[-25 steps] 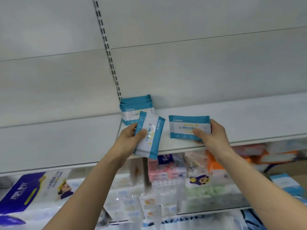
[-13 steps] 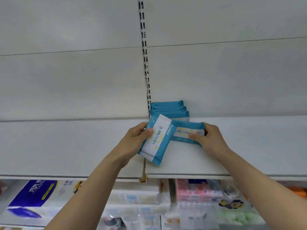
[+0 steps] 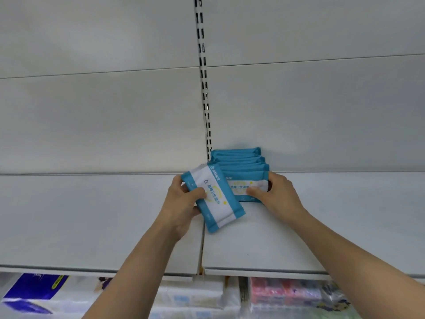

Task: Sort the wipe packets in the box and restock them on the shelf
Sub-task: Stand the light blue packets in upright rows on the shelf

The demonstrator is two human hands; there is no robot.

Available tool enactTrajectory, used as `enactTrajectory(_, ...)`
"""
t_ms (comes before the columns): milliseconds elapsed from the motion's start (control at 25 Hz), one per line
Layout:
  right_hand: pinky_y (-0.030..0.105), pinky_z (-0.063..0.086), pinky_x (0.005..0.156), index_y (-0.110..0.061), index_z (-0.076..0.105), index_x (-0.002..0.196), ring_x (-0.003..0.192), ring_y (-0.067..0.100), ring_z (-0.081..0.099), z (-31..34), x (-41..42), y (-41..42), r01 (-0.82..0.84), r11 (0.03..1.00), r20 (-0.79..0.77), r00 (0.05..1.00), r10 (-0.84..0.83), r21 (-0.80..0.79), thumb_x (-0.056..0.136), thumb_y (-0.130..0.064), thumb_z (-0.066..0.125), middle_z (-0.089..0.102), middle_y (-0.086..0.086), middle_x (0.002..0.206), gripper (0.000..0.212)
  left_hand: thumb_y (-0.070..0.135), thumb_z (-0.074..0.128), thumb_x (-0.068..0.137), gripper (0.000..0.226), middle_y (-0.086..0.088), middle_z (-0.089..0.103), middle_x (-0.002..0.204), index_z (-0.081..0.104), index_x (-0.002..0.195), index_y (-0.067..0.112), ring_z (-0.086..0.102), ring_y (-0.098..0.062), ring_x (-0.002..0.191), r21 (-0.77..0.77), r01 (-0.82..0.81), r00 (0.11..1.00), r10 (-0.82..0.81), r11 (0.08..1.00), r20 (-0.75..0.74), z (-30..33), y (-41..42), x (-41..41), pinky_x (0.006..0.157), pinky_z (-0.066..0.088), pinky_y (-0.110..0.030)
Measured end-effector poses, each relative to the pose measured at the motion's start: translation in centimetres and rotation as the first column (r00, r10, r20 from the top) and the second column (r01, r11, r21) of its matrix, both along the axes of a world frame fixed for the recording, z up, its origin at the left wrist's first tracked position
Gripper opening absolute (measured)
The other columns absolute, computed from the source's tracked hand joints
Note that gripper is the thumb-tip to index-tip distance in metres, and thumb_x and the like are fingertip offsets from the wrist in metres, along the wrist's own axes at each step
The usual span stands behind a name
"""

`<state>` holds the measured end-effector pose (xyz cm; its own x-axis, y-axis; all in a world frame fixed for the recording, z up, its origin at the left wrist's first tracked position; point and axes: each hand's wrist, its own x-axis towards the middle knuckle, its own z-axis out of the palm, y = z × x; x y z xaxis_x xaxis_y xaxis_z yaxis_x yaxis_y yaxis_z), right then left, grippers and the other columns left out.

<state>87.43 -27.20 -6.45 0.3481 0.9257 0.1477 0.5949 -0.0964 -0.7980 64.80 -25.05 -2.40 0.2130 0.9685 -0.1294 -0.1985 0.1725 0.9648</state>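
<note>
From the head camera, a smooth, matte white shelf [image 3: 299, 238] runs across the view, made of two flat boards meeting at a narrow seam just under the left hand. Behind it rise plain white back panels, split by a slotted metal upright [image 3: 203, 72] with paired dark notches.

At the back of the shelf, right of the upright's foot, stands a row of wipe packets [image 3: 239, 162]: soft, flat, rectangular pouches in glossy teal film, packed face to face so that mostly their crimped top edges show. The front packet [image 3: 245, 187] of that row shows a white panel with a yellow ring and printed characters. The right hand [image 3: 279, 196] grips it at its right end, thumb pressed on the face and fingers curled round the edge; its lower edge appears to rest on the shelf.

The left hand [image 3: 181, 208] pinches a second wipe packet [image 3: 212, 199], thumb across its white face and fingers behind. This pouch is tilted, its top corner leaning left, and it overlaps the left part of the front packet. It has teal bands along both long sides and a slightly puffy, shiny skin.

Below the shelf's front lip, blurred goods show: a blue-and-white tissue pack [image 3: 34, 293] at left and pink plastic-wrapped packs [image 3: 285, 293] at right.
</note>
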Motion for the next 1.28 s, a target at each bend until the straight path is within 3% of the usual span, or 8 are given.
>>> enactTrajectory(160,0.039,0.057,0.076,-0.017,0.066,0.094,0.081,0.014,0.067,0.1,1.1,-0.5,-0.028,1.0,-0.059,0.998,0.027,-0.001,0.076,-0.028,0.074,0.071,-0.005,0.09,0.023,-0.021,0.057,0.081,0.052,-0.008,0.067,0.102,0.06,0.112,0.02,0.067,-0.027,0.096,0.123,0.103,0.992,-0.111,0.987,0.056,-1.2,-1.3,2.8,0.073,0.06,-0.043)
enactTrajectory(360,0.032,0.051,0.07,-0.011,0.064,0.081,0.07,0.016,0.06,0.3,2.4,-1.5,-0.025,1.0,-0.058,0.998,0.023,-0.019,0.081,-0.018,0.074,0.068,0.007,0.079,0.011,-0.001,0.072,0.083,0.023,-0.002,0.067,0.096,0.054,0.079,0.013,0.066,-0.015,0.093,0.373,0.157,0.917,0.006,0.914,-0.4,-1.5,-0.7,2.1,0.066,0.061,-0.034)
enactTrajectory(600,0.019,0.048,0.06,-0.015,0.066,0.078,0.062,0.008,0.059,2.2,0.8,-3.8,-0.002,0.996,-0.323,0.946,0.032,0.095,0.085,-0.046,0.065,0.07,-0.001,0.075,0.032,-0.001,0.064,0.089,0.034,-0.004,0.062,0.077,0.04,0.069,0.012,0.069,-0.024,0.094,0.305,-0.074,0.991,0.104,0.949,-0.083,-1.4,-0.7,3.2,0.068,0.059,-0.033)
enactTrajectory(680,0.014,0.047,0.057,-0.022,0.07,0.088,0.064,0.004,0.062,2.9,-0.1,-4.5,-0.194,0.98,-0.43,0.882,0.191,0.039,0.081,-0.034,0.073,0.074,-0.007,0.082,0.014,0.003,0.067,0.089,0.032,-0.009,0.064,0.083,0.041,0.072,0.013,0.068,-0.03,0.097,0.301,-0.12,0.986,0.148,0.946,-0.072,-2.4,-1.0,3.5,0.076,0.06,-0.041)
enactTrajectory(760,0.016,0.051,0.062,-0.023,0.07,0.105,0.077,0.004,0.067,2.6,-0.2,-4.3,-0.273,0.962,-0.401,0.879,0.257,0.018,0.08,-0.019,0.078,0.073,-0.009,0.097,0.027,0.011,0.072,0.085,0.027,-0.006,0.062,0.092,0.046,0.083,0.018,0.064,-0.029,0.098,0.378,-0.093,0.96,0.184,0.921,-0.212,-3.4,-1.0,3.1,0.081,0.059,-0.042)
enactTrajectory(880,0.03,0.058,0.073,-0.024,0.07,0.101,0.086,0.009,0.068,2.1,0.2,-3.3,-0.181,0.983,-0.112,0.977,0.182,0.018,0.079,-0.021,0.078,0.071,-0.01,0.096,0.024,0.024,0.08,0.078,0.056,0.009,0.05,0.124,0.047,0.124,0.028,0.048,-0.013,0.119,0.707,0.137,0.722,0.419,0.694,-0.551,-4.4,-0.6,1.9,0.097,0.047,-0.026)
enactTrajectory(1000,0.034,0.052,0.072,-0.027,0.062,0.096,0.081,0.011,0.06,1.9,0.3,-2.4,-0.04,0.999,0.213,0.976,0.039,0.003,0.083,-0.035,0.071,0.063,-0.013,0.087,0.018,0.038,0.077,0.078,0.088,0.004,0.03,0.156,0.024,0.149,0.032,0.019,-0.018,0.144,0.743,0.517,0.439,0.614,0.424,-0.656,-5.4,0.7,2.6,0.118,0.02,-0.041)
enactTrajectory(1280,0.032,0.049,0.082,-0.024,0.039,0.135,0.112,0.009,0.052,-0.2,0.1,-2.5,0.079,0.99,0.273,0.956,-0.108,0.116,0.089,-0.036,0.064,0.05,-0.011,0.128,0.054,0.036,0.085,0.068,0.087,-0.001,0.048,0.147,0.044,0.144,0.024,0.041,-0.024,0.138,0.699,0.628,0.243,0.768,0.341,-0.593,-5.8,2.8,4.6,0.112,0.017,-0.049)
